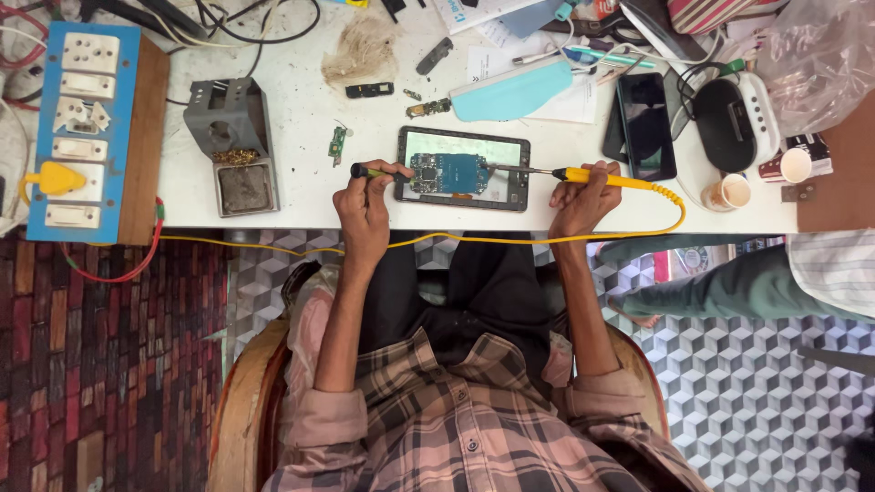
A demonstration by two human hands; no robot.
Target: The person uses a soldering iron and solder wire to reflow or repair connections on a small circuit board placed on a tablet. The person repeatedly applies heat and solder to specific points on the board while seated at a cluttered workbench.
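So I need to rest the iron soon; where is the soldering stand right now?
The soldering stand sits on the white table, left of the left hand, beside the blue switchboard.

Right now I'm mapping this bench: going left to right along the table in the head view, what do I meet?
Blue switchboard → grey metal stand → left hand → opened tablet → right hand → black phone → paper cup

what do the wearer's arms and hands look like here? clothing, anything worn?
Both forearms are bare. The sleeves are a plaid shirt's, pink, grey and dark checks, rolled up to about the elbows, with buttons down the front. No gloves, watch or rings visible on the left hand or right hand.
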